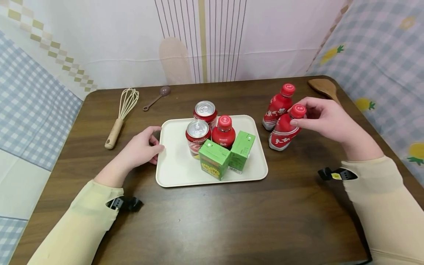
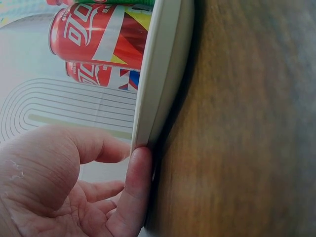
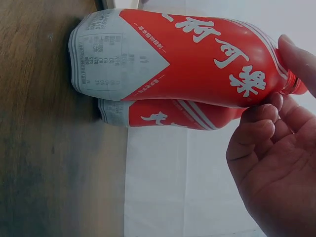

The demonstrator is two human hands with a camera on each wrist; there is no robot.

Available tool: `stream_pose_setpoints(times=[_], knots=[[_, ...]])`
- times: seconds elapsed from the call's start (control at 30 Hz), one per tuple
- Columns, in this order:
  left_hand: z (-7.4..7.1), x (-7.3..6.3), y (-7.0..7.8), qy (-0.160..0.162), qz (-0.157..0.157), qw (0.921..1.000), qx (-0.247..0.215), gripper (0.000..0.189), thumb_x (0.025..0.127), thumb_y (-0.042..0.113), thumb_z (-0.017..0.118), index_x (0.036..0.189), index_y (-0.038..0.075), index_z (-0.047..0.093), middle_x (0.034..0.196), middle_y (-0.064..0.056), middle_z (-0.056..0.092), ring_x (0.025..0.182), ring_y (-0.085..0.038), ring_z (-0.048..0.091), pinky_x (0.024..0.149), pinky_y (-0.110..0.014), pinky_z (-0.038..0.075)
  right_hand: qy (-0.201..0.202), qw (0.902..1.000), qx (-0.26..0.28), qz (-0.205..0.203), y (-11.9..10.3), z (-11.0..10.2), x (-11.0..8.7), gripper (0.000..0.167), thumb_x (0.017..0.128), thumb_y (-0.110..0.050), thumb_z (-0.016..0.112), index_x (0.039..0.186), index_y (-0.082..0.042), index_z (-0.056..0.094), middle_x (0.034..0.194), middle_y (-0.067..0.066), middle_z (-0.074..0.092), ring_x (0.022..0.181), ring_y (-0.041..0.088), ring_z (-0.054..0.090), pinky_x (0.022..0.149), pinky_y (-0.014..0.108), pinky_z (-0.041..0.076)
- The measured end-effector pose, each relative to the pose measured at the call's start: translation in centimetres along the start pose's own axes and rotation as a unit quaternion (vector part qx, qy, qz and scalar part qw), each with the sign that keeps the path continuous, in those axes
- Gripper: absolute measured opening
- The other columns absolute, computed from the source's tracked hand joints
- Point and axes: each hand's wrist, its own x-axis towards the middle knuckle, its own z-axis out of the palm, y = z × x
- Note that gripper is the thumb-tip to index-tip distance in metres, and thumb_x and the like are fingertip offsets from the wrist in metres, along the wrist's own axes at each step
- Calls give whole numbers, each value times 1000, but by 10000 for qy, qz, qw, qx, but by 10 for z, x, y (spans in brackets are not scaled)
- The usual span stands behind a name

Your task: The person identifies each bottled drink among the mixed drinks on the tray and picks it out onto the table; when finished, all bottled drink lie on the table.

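Observation:
My right hand [image 1: 331, 117] pinches a red drink bottle [image 1: 283, 132] by its neck, just below the cap. The bottle leans a little, its base close over the table right of the tray. Right behind it stands a second red bottle [image 1: 277, 106], partly covered by it in the right wrist view. At the cream tray's [image 1: 175, 169] left edge, my left hand [image 1: 140, 147] grips the rim between thumb and fingers. On the tray are two red soda cans [image 1: 197, 138] [image 1: 206, 110], a red bottle [image 1: 224, 132] and two green drink cartons [image 1: 214, 160] [image 1: 241, 151].
A whisk [image 1: 120, 117] with a wooden handle lies on the brown table [image 1: 205, 224] at the left. Near the back edge is a brown measuring spoon [image 1: 157, 98]. A wooden spoon [image 1: 324, 87] lies at the back right corner, partly behind my right hand.

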Motion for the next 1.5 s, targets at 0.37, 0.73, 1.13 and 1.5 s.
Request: stream_pose_setpoints(times=[0.37,0.73,1.13,1.5], knots=[[1,1,-1,4,-91,9999,-70,65,99,13,60,158,7,32,108,-22,58,70,-24,69,62,-37,65,-83,9995,-172,-239,-16,-10,-4,41,87,-5,81,127,-13,70,80,-3,52,66,12,46,52,25,37],[2,0,-8,34,-113,9999,6,65,100,15,59,158,6,31,107,-22,58,69,-22,68,62,-36,65,-27,9909,-8,-1348,-100,29,-5,41,89,1,77,127,-12,70,87,1,59,72,13,56,60,21,45],[7,5,-4,7,-47,10000,-42,63,101,16,60,157,8,33,105,-21,59,68,-23,68,61,-36,65,-1827,9797,-137,-818,-106,84,39,37,92,-16,76,128,-21,67,107,-2,65,95,19,57,73,36,50],[3,3,-1,105,-63,9999,-13,62,101,16,60,156,8,34,105,-21,59,68,-23,69,60,-35,64,-2190,9727,37,-764,-104,96,51,36,93,-19,74,128,-23,69,115,-5,67,96,22,58,79,42,52]])
